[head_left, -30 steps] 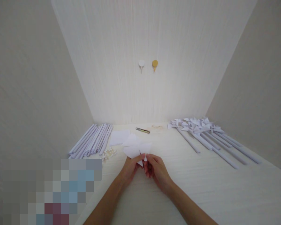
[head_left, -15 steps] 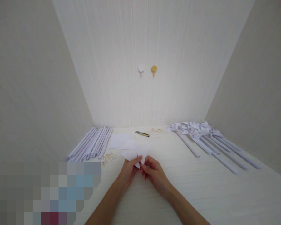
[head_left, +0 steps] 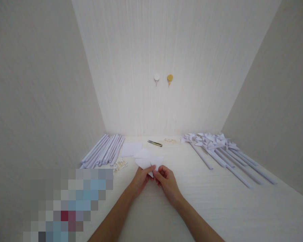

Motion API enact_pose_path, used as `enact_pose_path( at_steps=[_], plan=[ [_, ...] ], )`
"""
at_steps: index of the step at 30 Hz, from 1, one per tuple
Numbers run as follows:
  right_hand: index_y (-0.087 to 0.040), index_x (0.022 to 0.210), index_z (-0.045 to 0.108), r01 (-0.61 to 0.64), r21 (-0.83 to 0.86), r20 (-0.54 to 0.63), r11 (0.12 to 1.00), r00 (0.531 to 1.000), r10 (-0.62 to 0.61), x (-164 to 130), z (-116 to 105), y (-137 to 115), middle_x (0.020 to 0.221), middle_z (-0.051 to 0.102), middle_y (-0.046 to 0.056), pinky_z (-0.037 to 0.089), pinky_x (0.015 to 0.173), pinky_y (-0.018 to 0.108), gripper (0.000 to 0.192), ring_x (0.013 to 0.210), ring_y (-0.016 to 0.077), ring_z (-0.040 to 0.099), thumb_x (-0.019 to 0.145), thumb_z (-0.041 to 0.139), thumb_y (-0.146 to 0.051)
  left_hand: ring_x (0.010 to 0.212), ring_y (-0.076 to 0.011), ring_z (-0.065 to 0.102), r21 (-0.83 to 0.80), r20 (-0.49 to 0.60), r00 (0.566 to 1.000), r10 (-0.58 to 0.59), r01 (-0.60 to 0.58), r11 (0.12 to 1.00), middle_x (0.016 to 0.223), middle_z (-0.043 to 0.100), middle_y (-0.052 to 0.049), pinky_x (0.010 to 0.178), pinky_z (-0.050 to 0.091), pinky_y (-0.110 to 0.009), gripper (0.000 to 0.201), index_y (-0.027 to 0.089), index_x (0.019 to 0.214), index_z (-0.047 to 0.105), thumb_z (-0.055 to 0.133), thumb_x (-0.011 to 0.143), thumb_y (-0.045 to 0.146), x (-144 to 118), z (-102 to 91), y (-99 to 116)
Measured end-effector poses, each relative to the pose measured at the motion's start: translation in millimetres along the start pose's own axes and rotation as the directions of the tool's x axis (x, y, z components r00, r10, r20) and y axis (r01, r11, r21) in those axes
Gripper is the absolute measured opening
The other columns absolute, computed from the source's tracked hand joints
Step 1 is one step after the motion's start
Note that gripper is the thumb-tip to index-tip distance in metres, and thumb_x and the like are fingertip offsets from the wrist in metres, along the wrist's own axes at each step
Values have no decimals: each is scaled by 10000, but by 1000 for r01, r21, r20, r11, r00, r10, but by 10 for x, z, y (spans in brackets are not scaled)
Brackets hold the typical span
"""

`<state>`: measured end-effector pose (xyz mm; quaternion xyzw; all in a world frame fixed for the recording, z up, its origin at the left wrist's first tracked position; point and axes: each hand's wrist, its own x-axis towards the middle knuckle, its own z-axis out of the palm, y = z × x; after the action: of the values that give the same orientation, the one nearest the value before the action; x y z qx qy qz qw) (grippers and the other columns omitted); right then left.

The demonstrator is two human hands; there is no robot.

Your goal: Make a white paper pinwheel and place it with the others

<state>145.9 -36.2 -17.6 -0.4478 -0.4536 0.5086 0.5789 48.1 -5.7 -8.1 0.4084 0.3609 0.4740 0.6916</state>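
My left hand (head_left: 141, 179) is closed on a slit white paper sheet (head_left: 143, 162), its thumb pressed on top near the middle. Parts of the sheet stick up beyond the fingers, and a pointed corner shows below the thumb. Close on the right, my right hand (head_left: 166, 181) is closed, with thumb and forefinger pinched together at the paper's near right edge. How much paper lies between those fingertips is hidden. Behind the hands lie white paper sheets (head_left: 131, 149) and thread snips (head_left: 155, 143).
Rolled paper tubes (head_left: 103, 150) are stacked at the left, with small pale pieces (head_left: 120, 164) beside them. On the right lie several paper pinwheels (head_left: 212, 140) on paper sticks. More small bits (head_left: 170, 140) lie by the back wall, which carries two hooks (head_left: 170, 78).
The camera view has shifted a little. Both hands stay together at the paper, whose visible flaps sit at a slightly different angle. The other things lie as before.
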Motion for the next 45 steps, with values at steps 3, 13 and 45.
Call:
enact_pose_path(
  at_steps=[3,13,45],
  plan=[
    [-188,538,433,7,-7,-15,1000,1000,-8,7,-10,-2,414,450,-66,253,412,210,286,399,66,364,601,633,-382,409,-75,475,-3,-34,999,6,-6,1000,486,536,38,357,324,-183,196,129,600,542,676,507,237,-7,13,31],
    [-194,551,410,9,-3,17,1000,1000,-9,-7,-3,7,413,430,-77,245,428,212,240,410,72,359,615,599,-327,454,-72,488,-33,-40,999,14,-15,999,555,561,40,388,352,-183,204,132,628,547,675,487,208,-13,3,46],
    [-150,645,541,-3,12,52,1000,999,2,16,-18,-1,472,479,-52,307,432,225,207,416,76,407,606,614,-340,617,-140,570,-125,-207,966,154,-182,975,754,636,-39,535,456,-247,356,104,824,588,709,504,202,-17,8,75]
  ],
)
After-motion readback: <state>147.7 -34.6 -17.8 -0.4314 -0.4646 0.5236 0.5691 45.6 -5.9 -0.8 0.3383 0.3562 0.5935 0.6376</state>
